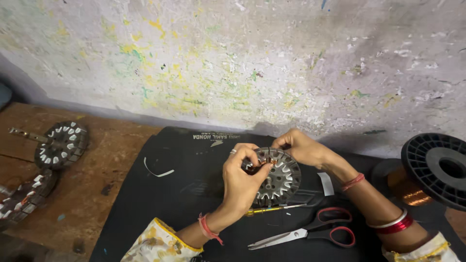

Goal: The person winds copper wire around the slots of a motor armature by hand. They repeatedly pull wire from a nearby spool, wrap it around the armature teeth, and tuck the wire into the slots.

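At the frame's centre, both hands pinched the slotted metal stator (280, 180): left hand (242, 182) at its near edge, right hand (303, 148) on top, best kept steady above the black counter (165, 194) mat

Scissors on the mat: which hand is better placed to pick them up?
Right, probably. The scissors lie just below the right hand's forearm, handles toward that side. The left hand pinches the stator and sits farther from the handles.

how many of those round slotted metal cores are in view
3: one held in both hands, one with a shaft on the wooden board at left, one partly cut off at the left edge.
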